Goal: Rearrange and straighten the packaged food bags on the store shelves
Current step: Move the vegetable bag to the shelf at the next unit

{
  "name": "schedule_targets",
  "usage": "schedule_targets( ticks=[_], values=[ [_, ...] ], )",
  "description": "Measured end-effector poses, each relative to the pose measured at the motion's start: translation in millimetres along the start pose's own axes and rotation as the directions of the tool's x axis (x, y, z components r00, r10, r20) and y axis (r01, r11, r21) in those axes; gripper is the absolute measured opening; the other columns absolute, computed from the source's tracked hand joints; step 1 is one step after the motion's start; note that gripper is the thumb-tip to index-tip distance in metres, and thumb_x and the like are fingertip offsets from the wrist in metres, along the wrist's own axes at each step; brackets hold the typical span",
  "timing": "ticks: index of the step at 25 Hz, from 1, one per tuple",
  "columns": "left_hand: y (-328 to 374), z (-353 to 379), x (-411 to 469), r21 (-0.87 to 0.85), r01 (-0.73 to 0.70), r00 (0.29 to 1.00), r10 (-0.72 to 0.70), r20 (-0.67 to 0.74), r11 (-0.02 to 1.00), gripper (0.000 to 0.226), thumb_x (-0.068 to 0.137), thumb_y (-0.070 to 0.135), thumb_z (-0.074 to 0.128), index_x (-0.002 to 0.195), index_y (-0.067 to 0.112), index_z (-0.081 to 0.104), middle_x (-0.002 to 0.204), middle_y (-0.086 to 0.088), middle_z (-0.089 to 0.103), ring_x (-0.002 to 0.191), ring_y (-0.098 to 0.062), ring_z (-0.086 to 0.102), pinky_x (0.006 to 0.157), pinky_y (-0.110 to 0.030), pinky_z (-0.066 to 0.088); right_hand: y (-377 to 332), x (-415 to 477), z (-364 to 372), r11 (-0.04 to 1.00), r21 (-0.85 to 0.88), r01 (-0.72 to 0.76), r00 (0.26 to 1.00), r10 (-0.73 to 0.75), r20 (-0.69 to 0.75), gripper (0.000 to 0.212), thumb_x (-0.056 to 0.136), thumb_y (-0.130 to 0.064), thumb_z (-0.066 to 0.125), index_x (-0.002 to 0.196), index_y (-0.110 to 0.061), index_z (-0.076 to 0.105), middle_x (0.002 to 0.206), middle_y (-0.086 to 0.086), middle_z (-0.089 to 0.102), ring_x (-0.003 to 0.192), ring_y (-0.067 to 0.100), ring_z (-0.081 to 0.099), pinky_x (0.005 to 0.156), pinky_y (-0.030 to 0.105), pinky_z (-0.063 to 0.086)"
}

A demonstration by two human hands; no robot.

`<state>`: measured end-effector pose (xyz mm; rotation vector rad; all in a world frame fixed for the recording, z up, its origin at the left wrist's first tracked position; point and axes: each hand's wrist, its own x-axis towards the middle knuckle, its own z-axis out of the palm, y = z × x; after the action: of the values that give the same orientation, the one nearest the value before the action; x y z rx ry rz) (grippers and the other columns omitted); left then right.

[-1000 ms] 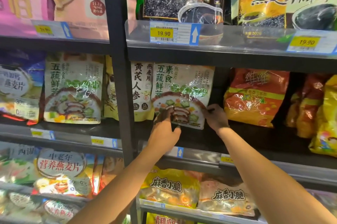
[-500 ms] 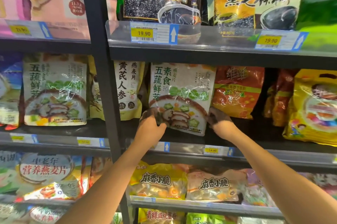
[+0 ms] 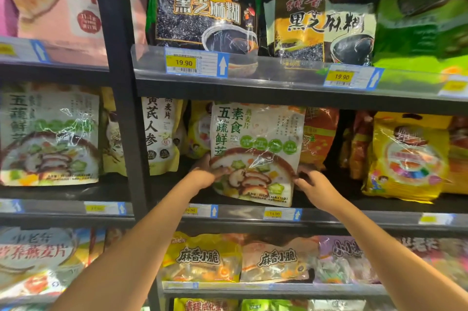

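While gripping the pale glossy plastic oatmeal bag printed with a mushroom-and-vegetable bowl (image 3: 255, 153) at both lower edges, left hand (image 3: 202, 174) and right hand (image 3: 312, 185) with fingers (image 3: 301, 176) curled onto it. Upright on the dark middle shelf (image 3: 329, 203), between the fingers. Just beyond the right fingers, touching, an orange-red crinkled bag (image 3: 320, 133); beyond the left, a cream-yellow pouch (image 3: 159, 133).

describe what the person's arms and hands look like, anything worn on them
Both forearms are bare as far as the frame shows: no sleeves, gloves, watch or bracelets. The left hand and right hand show no rings or markings that I can make out. Fingertips are partly hidden, so nails cannot be judged.
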<state>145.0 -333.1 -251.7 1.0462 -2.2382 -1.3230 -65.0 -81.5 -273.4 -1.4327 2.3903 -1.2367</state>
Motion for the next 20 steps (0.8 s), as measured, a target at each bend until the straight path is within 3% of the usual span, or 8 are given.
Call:
schedule_targets(
  ticks=[7, 10, 12, 14, 16, 20],
  values=[
    [15.3, -10.7, -11.6, -0.065, -0.056, 0.998, 0.058, 0.035, 0.996, 0.069, 0.094, 0.033, 0.073, 0.154, 0.019, 0.04, 0.155, -0.008, 0.05, 0.141, -0.03, 0.048, 0.11, -0.039, 0.042, -21.3, 5.8, -10.7, 0.987, 0.141, -0.077, 0.993, 0.088, -0.074, 0.011, 0.102, -0.018, 0.058, 0.107, -0.024, 0.066, 0.107, 0.002, 0.073, 0.106, 0.021, 0.069, 0.093, 0.047, 0.055],
    [26.1, -17.8, -24.9, -0.115, -0.083, 0.995, 0.09, 0.05, 0.99, 0.065, 0.095, 0.032, 0.072, 0.152, 0.021, 0.042, 0.151, -0.006, 0.055, 0.137, -0.028, 0.052, 0.109, -0.041, 0.045, -35.9, 2.3, -18.9, 0.949, 0.281, -0.14, 0.978, 0.177, -0.109, 0.009, 0.102, -0.022, 0.059, 0.105, -0.018, 0.066, 0.108, 0.008, 0.073, 0.105, 0.025, 0.069, 0.09, 0.045, 0.055],
    [32.8, -22.7, -38.2, -0.096, -0.089, 0.993, 0.095, 0.065, 0.991, 0.065, 0.096, 0.035, 0.07, 0.153, 0.023, 0.041, 0.145, -0.004, 0.058, 0.131, -0.027, 0.055, 0.104, -0.04, 0.048, -40.4, -2.2, -22.4, 0.923, 0.334, -0.191, 0.958, 0.249, -0.14, 0.034, 0.094, -0.041, 0.062, 0.108, -0.01, 0.064, 0.115, 0.017, 0.068, 0.107, 0.034, 0.067, 0.095, 0.055, 0.055],
    [37.9, -27.8, -54.2, -0.078, -0.052, 0.994, 0.059, 0.094, 0.996, 0.07, 0.097, 0.041, 0.068, 0.156, 0.024, 0.035, 0.131, -0.003, 0.059, 0.117, -0.024, 0.057, 0.091, -0.033, 0.051, -50.5, -12.8, -26.2, 0.885, 0.426, -0.19, 0.948, 0.278, -0.154, 0.028, 0.097, -0.038, 0.061, 0.106, -0.011, 0.062, 0.115, 0.019, 0.067, 0.106, 0.035, 0.067, 0.094, 0.058, 0.055],
    [43.7, -31.7, -73.7, -0.09, -0.018, 0.994, 0.028, 0.11, 0.996, 0.069, 0.097, 0.045, 0.067, 0.155, 0.022, 0.036, 0.122, -0.001, 0.06, 0.106, -0.019, 0.057, 0.074, -0.028, 0.051, -63.7, -26.7, -30.2, 0.842, 0.506, -0.187, 0.945, 0.294, -0.141, 0.015, 0.105, -0.027, 0.055, 0.101, -0.013, 0.06, 0.107, 0.015, 0.07, 0.097, 0.03, 0.069, 0.083, 0.05, 0.055],
    [49.6, -32.4, -113.1, -0.19, -0.046, 0.992, 0.067, 0.108, 0.981, 0.048, 0.096, 0.043, 0.069, 0.135, 0.019, 0.055, 0.118, 0.001, 0.069, 0.091, -0.006, 0.064, 0.066, -0.024, 0.05, -80.1, -59.1, -37.0, 0.796, 0.579, -0.174, 0.949, 0.293, -0.117, 0.025, 0.108, -0.027, 0.049, 0.088, -0.015, 0.056, 0.085, 0.008, 0.065, 0.072, 0.021, 0.066, 0.058, 0.034, 0.052]
  ],
)
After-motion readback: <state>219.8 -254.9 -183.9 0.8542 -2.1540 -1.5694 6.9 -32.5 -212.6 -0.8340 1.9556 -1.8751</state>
